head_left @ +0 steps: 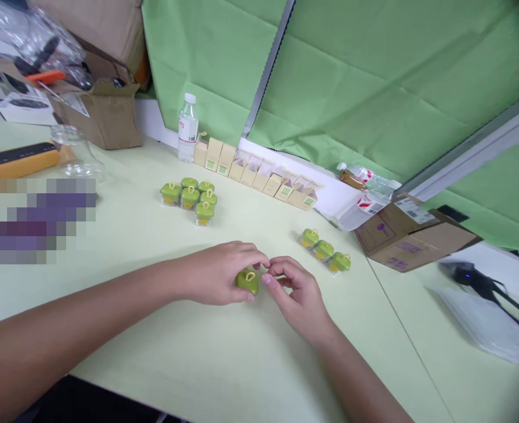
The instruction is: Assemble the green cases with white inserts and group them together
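My left hand [224, 273] is closed around a small box with a green lid [247, 283], its thumb and fingers on either side. A pale loop stands up from the lid. Just to the right, my right hand [297, 294] has thumb and index tip drawn close together near the box. Whatever may be between those fingertips is too small to make out. Several like green-lidded clear boxes [190, 198] stand grouped on the table [188, 352] to the left. A row of three green-lidded boxes [324, 249] stands to the right.
A row of small open cartons [250, 173] lines the wall beside an upright water bottle [188, 129]. At right are a cardboard box [400, 235], lying bottles [369, 179] and a plastic bag [484, 323]. A filled cardboard box [109, 117] and a clear jar [76, 150] stand at left.
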Available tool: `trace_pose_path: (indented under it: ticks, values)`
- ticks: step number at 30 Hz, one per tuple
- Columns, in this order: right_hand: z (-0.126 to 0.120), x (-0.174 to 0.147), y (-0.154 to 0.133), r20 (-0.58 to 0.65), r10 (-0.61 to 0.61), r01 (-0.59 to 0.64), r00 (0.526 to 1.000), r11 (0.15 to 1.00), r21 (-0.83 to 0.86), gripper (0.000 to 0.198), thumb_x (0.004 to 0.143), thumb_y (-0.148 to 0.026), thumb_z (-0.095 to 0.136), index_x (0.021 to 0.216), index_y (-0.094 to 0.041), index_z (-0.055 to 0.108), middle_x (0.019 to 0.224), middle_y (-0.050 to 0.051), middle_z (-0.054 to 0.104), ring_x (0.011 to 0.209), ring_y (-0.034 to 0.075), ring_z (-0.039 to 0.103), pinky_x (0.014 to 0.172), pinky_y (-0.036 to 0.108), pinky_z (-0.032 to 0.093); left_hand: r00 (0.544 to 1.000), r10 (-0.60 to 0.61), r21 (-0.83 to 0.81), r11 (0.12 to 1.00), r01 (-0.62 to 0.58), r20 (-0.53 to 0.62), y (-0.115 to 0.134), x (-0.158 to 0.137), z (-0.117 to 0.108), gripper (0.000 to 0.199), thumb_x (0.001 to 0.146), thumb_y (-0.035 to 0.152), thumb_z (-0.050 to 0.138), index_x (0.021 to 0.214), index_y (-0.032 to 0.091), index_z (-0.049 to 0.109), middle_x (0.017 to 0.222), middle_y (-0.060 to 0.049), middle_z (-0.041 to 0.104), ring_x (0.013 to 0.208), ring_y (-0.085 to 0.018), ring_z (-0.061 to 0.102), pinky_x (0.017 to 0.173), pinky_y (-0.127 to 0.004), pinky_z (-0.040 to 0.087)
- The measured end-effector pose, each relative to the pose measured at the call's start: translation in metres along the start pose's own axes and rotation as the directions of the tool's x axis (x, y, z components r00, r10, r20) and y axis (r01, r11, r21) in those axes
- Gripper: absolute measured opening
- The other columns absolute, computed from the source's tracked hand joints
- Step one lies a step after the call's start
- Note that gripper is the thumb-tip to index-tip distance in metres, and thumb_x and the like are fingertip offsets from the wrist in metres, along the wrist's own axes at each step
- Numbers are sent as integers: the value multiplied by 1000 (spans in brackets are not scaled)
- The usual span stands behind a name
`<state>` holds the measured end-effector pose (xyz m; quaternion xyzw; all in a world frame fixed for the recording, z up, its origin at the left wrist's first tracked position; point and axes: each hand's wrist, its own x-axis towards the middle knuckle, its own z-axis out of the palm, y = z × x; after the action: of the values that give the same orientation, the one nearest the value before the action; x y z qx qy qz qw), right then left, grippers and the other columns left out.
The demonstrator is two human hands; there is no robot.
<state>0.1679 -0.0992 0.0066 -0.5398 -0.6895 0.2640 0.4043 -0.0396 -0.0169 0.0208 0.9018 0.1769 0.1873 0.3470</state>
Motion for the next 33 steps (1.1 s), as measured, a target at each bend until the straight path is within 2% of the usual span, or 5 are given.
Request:
trace_pose_path:
  ticks: [8, 14, 17, 22, 33]
  values:
    - [0, -1, -1, -3, -13, 13, 1000, 997, -76, 16, 96, -30, 58, 83, -21, 63, 97, 6, 64, 86, 17, 64, 69, 28, 56, 905, -379, 197, 919, 343, 194, -20, -29, -82, 38, 69, 38, 74, 105, 28, 69, 107, -3, 68, 91, -22, 63, 72, -27, 46]
    - [2, -2, -2, 45, -23, 27, 999, 996, -87, 17, 97, -30, 56, 84, -21, 62, 93, 5, 65, 81, 16, 63, 68, 29, 56, 844, -532, 285, 801, 527, -66, -63, -47, -129, 66, 64, 48, 75, 127, 33, 63, 113, -2, 70, 97, -24, 64, 76, -27, 46]
    - [3, -3, -3, 66, -31, 37, 997, 995, -91, 16, 97, -29, 55, 85, -21, 62, 92, 5, 65, 79, 16, 63, 66, 29, 55, 849, -498, 308, 792, 528, -176, -79, -47, -134, 75, 66, 50, 73, 137, 33, 56, 118, -2, 70, 95, -23, 63, 79, -28, 46]
    - [3, -4, -3, 78, -47, 55, 996, 993, -104, 16, 98, -28, 54, 86, -22, 62, 89, 5, 65, 77, 16, 63, 67, 29, 55, 858, -474, 253, 821, 512, -199, -91, -42, -129, 74, 70, 52, 72, 138, 30, 54, 121, -3, 69, 87, -19, 63, 76, -27, 48]
    - [0, -4, -6, 82, -65, 76, 995, 988, -138, 17, 98, -29, 53, 88, -22, 64, 86, 4, 67, 75, 16, 64, 66, 29, 56, 894, -356, 254, 869, 424, -272, -85, -41, -119, 63, 77, 51, 68, 134, 25, 58, 114, -2, 69, 94, -20, 63, 81, -27, 51]
